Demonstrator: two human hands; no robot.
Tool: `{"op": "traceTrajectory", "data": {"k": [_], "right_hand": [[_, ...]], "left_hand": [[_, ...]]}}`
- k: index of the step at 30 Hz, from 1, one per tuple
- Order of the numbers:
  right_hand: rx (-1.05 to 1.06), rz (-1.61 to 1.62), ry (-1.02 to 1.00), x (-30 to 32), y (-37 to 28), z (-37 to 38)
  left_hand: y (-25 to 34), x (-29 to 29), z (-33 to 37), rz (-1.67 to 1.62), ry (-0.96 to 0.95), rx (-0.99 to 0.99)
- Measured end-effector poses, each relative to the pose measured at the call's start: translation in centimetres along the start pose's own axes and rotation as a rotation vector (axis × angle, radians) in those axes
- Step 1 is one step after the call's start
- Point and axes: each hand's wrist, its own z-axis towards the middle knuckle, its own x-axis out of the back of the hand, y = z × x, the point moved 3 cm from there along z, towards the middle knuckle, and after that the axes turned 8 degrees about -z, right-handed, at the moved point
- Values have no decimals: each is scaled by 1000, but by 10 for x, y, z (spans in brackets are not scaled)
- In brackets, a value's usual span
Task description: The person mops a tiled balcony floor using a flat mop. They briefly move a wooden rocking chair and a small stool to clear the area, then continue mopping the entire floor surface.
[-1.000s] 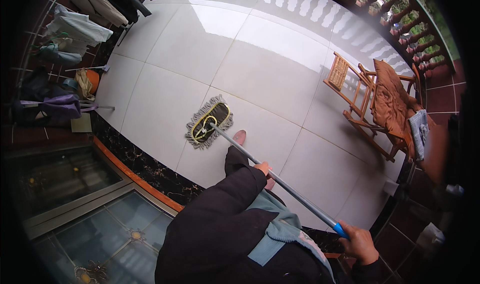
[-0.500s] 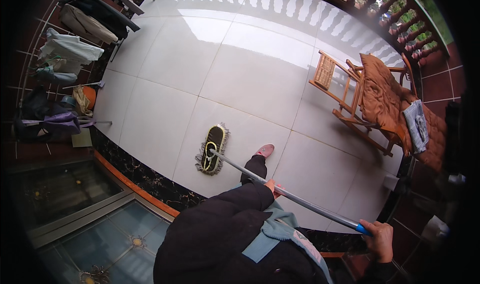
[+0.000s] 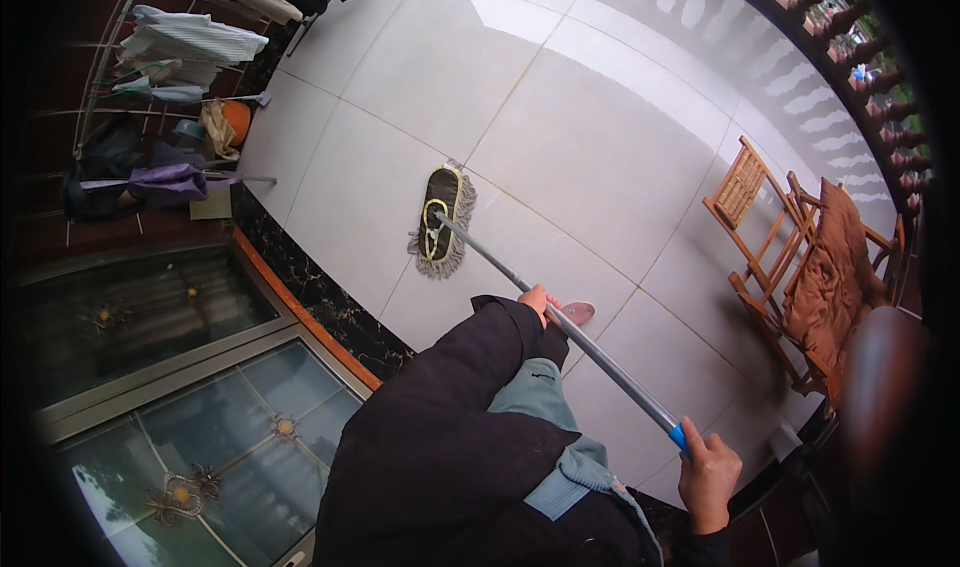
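Left hand (image 3: pixel 538 301) closed round mop handle (image 3: pixel 560 319) mid-shaft; right hand (image 3: pixel 708 477) grips its blue end. Mop head (image 3: pixel 441 221) on white tiles (image 3: pixel 590 157), 11 o'clock of left hand.

No packages, labels, signs or screens in sight.

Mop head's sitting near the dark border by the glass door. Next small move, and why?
Probably push the mop head forward and right across the pale tiles. Both hands are set on the handle: left hand mid-shaft, right hand by the blue grip. The head lies flat beside the dark border, with open floor ahead before the wooden chair.
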Motion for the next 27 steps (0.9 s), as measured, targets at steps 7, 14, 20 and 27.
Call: {"op": "traceTrajectory", "data": {"k": [7,14,20,27], "right_hand": [[-75,94,36,-13,-8,45],[-104,202,-20,-39,-18,59],[-161,400,-57,-50,-17,29],[-315,554,-180,-70,-14,-84]], "left_hand": [[64,-83,35,113,-83,-146],[100,-180,54,340,-203,-320],[63,-213,19,664,-253,-334],[-44,-155,-8,817,-297,-222]]}}
